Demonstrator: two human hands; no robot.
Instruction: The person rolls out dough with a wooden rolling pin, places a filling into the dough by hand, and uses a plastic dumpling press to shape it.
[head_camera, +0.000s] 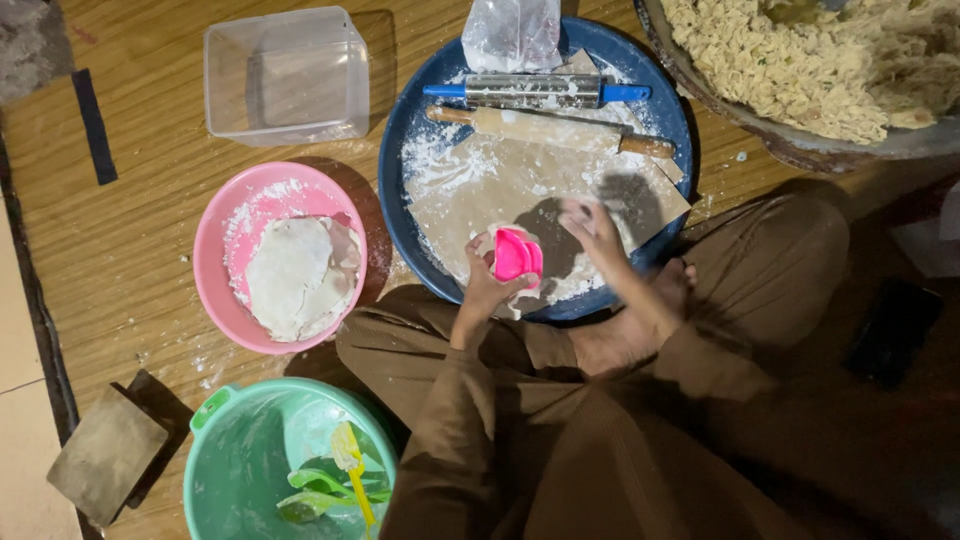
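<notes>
A pink dumpling press (518, 254) is being gripped closed in the left hand (487, 290) over the near edge of the blue round tray (395, 170), while the right hand (592, 226) is being held just beside it, fingers loosely curled and holding nothing that can be made out. Dough could be squeezed out or dropped from the press if it is being clamped unevenly. Flour, a floured sheet and two rolling pins (540, 108) are being kept on the tray; flattened dough (295, 275) is being stored in the pink bowl (215, 240); utensils are lying in the green tub (240, 450); the clear container (285, 72) is being left empty; shredded filling is being held in the large basin (800, 150).
</notes>
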